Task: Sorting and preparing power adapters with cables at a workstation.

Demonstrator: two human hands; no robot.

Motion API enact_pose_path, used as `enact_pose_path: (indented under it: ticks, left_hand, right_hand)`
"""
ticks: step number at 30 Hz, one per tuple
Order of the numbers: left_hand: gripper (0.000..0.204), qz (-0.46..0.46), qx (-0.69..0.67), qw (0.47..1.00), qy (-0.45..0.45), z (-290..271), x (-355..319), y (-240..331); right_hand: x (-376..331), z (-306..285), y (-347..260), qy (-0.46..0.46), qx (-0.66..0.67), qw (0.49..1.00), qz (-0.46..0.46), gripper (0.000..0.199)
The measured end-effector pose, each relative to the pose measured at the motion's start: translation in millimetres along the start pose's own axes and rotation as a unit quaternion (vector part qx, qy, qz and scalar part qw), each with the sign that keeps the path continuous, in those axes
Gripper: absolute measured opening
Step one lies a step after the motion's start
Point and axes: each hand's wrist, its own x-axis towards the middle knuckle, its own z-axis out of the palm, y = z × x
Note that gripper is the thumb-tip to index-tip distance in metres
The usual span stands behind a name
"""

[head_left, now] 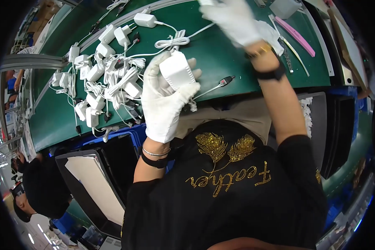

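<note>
Black shirt (241, 216) with gold feather decoration fills the lower middle of the frame, nearest the camera. Above it, at the centre, a white adapter (177, 70) sits in the gloved left hand (164, 98). That hand is curled round the block, thumb along its lower edge and fingertips showing past its right side, a cradle that probably keeps it steady with a broad face upward.

Just above the adapter lies a coiled white cable (173, 41), bundled presumably so that its length stays tidy. Right of the hand, a dark connector (226, 81) ends a thin white lead on the green table (241, 73). To the left spreads a heap of adapters (96, 73), tangled with their cords.

At the top, the gloved right hand (233, 25) is blurred and its far end meets the frame's edge; I cannot tell whether its fingers are spread, pressed together or pinching something. Upper right, a pink strip (296, 36) lies near a thin white rod (298, 58), both within the right arm's reach.

The adapter's underside is hidden by the palm, and where the dark connector's lead goes beneath the glove cannot be made out.
</note>
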Motion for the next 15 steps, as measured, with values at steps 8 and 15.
enact_pose_path:
  ticks: [8, 15]
  left_hand:
    - [0.072, 0.032, 0.018, 0.999, -0.010, 0, -8, -6]
    - [0.070, -0.034, 0.067, 0.997, 0.000, 24, 1, -4]
  right_hand:
    - [-74, 124, 87, 0.357, -0.397, 0.823, -0.192, 0.068]
    - [-87, 128, 118, 0.359, -0.143, 0.909, -0.158, 0.076]
